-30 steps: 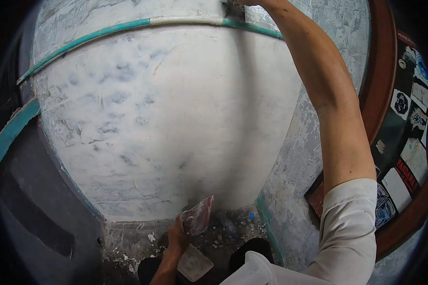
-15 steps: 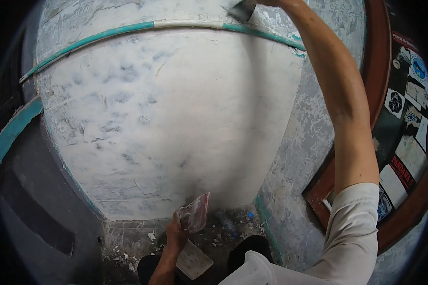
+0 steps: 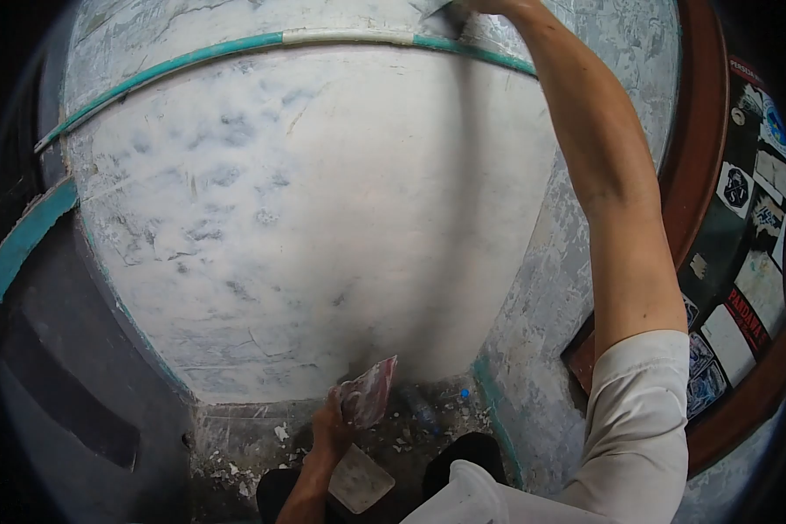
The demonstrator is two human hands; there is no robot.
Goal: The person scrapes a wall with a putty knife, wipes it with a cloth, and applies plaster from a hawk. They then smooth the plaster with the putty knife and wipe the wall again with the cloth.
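My right hand (image 3: 495,5), partly cut off by the top edge, is closed around a wide scraper (image 3: 450,17). Its dark flat blade lies at or close to the wall above the green pipe (image 3: 188,65); exact contact cannot be made out. Low in the middle, my left hand (image 3: 327,430) grips a flat reddish plate (image 3: 371,393) smeared with white paste, tilted upward. Behind both hands is a wall (image 3: 367,201) coated in white, smooth toward the right and patchy with grey on the left.
A pale rectangular slab or lid (image 3: 361,480) lies between my knees. Plaster crumbs (image 3: 227,467) and a clear plastic bottle (image 3: 421,410) litter the floor. At right is a brown wooden frame (image 3: 703,113) around a stickered dark panel. A grey surface (image 3: 70,349) stands left.
My right arm has shifted a little left in view, with the scraper still near the pipe. The left hand and plate sit slightly further right.
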